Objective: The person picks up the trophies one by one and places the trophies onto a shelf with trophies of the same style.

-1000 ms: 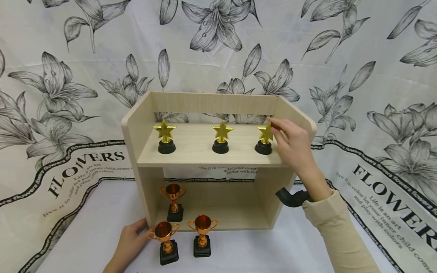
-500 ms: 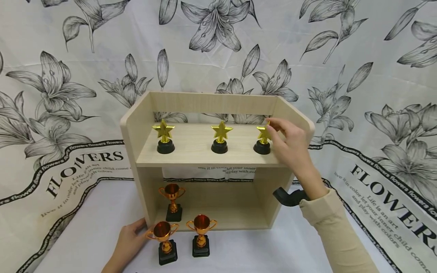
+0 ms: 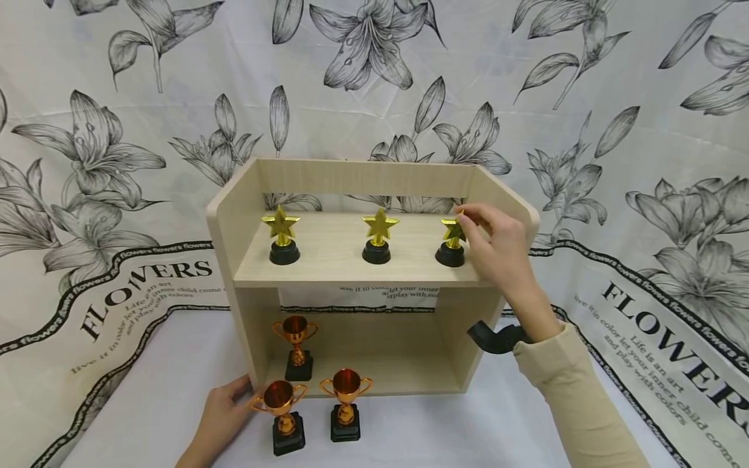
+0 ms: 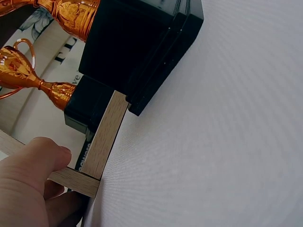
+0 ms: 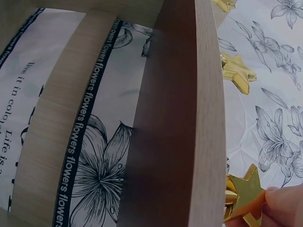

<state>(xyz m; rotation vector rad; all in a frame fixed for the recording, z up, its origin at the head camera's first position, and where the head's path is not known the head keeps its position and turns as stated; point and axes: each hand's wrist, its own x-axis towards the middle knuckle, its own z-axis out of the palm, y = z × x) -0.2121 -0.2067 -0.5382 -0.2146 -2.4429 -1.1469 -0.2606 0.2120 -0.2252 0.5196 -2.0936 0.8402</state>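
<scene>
My right hand [image 3: 497, 244] pinches the top of the right-hand gold star trophy [image 3: 452, 244], which stands on the upper board of a wooden shelf [image 3: 363, 283]. In the right wrist view the fingertips touch one point of that star [image 5: 248, 189]. Two more star trophies stand upright on the same board, one in the middle [image 3: 378, 237] and one at the left [image 3: 283, 237]. Low at the left, my left hand [image 3: 222, 413] grips the shelf's side panel near its base; the left wrist view has the thumb [image 4: 42, 153] inside the panel and fingers outside.
A bronze cup trophy [image 3: 298, 351] stands on the lower board at the left. Two similar cups, a left one [image 3: 285, 416] and a right one [image 3: 346, 406], stand on the white cloth [image 3: 421, 435] before the shelf. A flower-printed cloth [image 3: 363, 117] hangs behind.
My right thumb and fingers have shifted slightly left, over the star's right side. The left hand keeps its grip on the panel, and the other trophies stand where they were.
</scene>
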